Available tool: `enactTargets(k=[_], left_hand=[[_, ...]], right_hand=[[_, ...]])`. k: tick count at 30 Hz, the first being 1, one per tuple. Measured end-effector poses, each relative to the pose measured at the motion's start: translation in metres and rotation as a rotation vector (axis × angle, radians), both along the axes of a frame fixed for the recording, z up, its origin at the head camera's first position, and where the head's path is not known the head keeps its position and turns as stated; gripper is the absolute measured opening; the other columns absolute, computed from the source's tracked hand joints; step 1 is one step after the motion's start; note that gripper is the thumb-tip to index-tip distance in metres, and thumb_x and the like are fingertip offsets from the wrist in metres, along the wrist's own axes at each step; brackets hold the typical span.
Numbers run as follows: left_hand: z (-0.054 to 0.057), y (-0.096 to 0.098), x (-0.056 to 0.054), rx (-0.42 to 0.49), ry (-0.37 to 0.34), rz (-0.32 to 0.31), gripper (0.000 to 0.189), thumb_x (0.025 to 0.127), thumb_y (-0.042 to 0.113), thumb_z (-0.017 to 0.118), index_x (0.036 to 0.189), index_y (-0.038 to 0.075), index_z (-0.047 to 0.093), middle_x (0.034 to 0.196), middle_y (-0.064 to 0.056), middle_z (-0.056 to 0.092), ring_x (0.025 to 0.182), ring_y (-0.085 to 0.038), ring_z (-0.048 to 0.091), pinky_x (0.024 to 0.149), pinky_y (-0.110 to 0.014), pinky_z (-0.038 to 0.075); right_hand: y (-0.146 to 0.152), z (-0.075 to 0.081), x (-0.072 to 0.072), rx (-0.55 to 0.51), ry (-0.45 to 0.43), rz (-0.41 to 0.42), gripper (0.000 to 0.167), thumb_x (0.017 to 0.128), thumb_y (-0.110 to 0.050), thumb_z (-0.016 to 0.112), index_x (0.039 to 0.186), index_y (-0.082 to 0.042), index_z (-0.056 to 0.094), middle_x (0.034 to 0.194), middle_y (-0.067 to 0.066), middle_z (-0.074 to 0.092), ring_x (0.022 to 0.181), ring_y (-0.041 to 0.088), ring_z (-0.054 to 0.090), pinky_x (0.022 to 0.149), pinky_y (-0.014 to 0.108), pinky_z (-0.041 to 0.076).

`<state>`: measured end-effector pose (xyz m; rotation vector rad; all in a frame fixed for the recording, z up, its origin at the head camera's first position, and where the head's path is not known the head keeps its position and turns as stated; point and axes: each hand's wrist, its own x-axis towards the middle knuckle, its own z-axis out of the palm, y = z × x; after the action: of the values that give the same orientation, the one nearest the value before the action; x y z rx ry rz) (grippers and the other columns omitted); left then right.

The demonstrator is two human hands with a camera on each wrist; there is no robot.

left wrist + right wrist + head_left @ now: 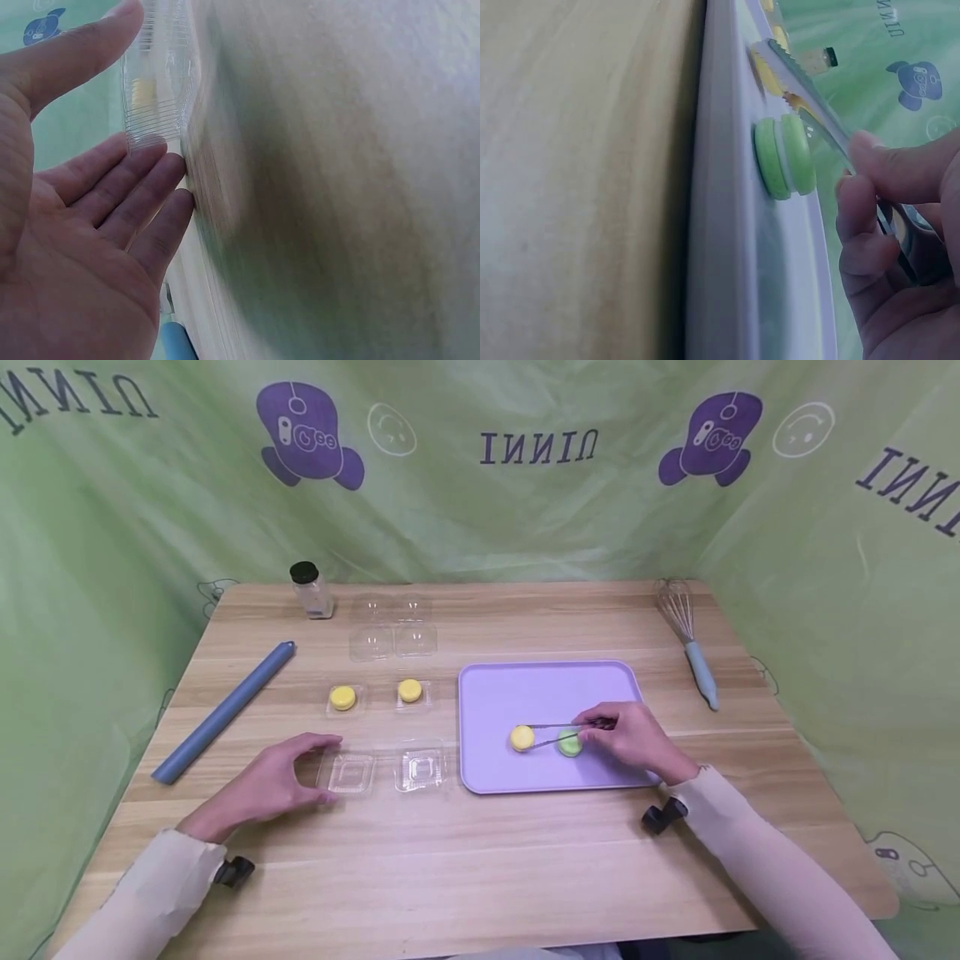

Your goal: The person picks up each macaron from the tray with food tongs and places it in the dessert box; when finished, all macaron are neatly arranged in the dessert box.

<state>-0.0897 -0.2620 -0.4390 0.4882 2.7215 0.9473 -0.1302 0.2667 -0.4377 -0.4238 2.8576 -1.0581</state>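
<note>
My right hand point(630, 737) grips metal tongs point(553, 725) over a purple tray point(525, 685). Their tips lie either side of a yellow macaron point(522, 738); whether they press on it I cannot tell. A green macaron point(784, 156) stands on the tray, just below the tongs in the right wrist view. My left hand point(273, 778) is spread with thumb and fingers apart at the left side of a clear plastic box point(352, 773). Its fingertips are close to the box edge; contact is unclear. Another clear box point(420, 768) sits to the right.
Behind the boxes, two yellow macarons point(342, 697) sit in clear holders. Several clear lids point(393, 627) lie farther back, near a black-capped jar point(311, 591). A blue rod point(225, 714) lies at left, a whisk point(699, 672) at right. Green cloth point(480, 518) surrounds the table.
</note>
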Motion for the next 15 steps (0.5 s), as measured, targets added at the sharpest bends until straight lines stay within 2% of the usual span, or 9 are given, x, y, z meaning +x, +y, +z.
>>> enactTargets(k=[3, 6, 10, 15], left_hand=[[-0.001, 0.0, -0.001, -0.003, 0.013, -0.003, 0.082, 0.069, 0.036, 0.094, 0.139, 0.01, 0.059, 0.134, -0.009, 0.068, 0.129, -0.035, 0.06, 0.11, -0.056, 0.044], [-0.001, 0.0, -0.001, -0.002, 0.014, -0.003, 0.082, 0.069, 0.036, 0.094, 0.139, 0.01, 0.059, 0.133, -0.01, 0.068, 0.129, -0.035, 0.06, 0.11, -0.056, 0.044], [0.0, 0.0, -0.002, -0.008, 0.012, 0.001, 0.082, 0.07, 0.037, 0.093, 0.139, 0.01, 0.058, 0.133, -0.011, 0.068, 0.129, -0.037, 0.06, 0.11, -0.058, 0.045], [-0.001, 0.0, -0.002, -0.004, 0.018, 0.005, 0.082, 0.069, 0.037, 0.094, 0.138, 0.01, 0.059, 0.131, -0.009, 0.069, 0.126, -0.034, 0.062, 0.109, -0.056, 0.046]], right_hand=[[0.0, 0.004, -0.003, -0.001, -0.028, -0.053, 0.021, 0.085, -0.018, 0.082, 0.105, -0.013, 0.08, 0.1, 0.006, 0.08, 0.091, 0.016, 0.071, 0.078, 0.018, 0.055], [-0.001, 0.015, -0.009, -0.048, -0.065, -0.094, 0.023, 0.087, -0.02, 0.08, 0.108, -0.011, 0.078, 0.093, 0.008, 0.08, 0.083, 0.017, 0.071, 0.069, 0.018, 0.055], [-0.01, 0.038, -0.02, -0.163, -0.092, -0.123, 0.028, 0.089, -0.022, 0.079, 0.112, -0.006, 0.076, 0.082, 0.013, 0.076, 0.072, 0.024, 0.07, 0.056, 0.022, 0.054], [-0.031, 0.071, -0.032, -0.26, -0.074, -0.1, 0.03, 0.09, -0.022, 0.079, 0.113, -0.004, 0.075, 0.084, 0.015, 0.075, 0.067, 0.014, 0.068, 0.055, 0.023, 0.055]])
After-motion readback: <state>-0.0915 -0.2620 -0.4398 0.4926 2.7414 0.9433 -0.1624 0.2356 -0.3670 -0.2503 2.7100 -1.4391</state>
